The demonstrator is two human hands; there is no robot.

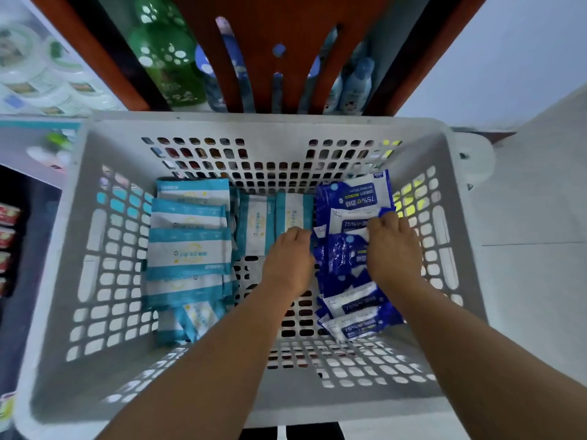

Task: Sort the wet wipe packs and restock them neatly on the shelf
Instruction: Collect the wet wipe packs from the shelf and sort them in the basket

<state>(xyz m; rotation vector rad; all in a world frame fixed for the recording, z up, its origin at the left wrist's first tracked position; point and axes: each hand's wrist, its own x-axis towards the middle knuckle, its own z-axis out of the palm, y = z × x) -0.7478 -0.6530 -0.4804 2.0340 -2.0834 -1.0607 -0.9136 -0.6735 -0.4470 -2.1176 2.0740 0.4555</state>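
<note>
Both my hands reach down into a grey perforated basket point(95, 392). A pile of light blue and white wipe packs point(189, 252) lies at its left, and two more light blue packs point(273, 220) stand at the back middle. Dark blue 75% alcohol wipe packs point(346, 268) are stacked along the right. My left hand point(290, 262) has its fingers curled at the left edge of the dark blue stack. My right hand point(392, 249) grips the stack's right side, fingers curled over a dark blue pack. What the left fingertips hold is hidden.
The basket sits on a red-brown wooden chair point(282, 52). Behind it, a shelf holds green bottles point(165, 58) and blue bottles point(355, 87). White tubs point(38, 74) stand on shelving at the upper left. Red packets point(8, 236) line the far left edge.
</note>
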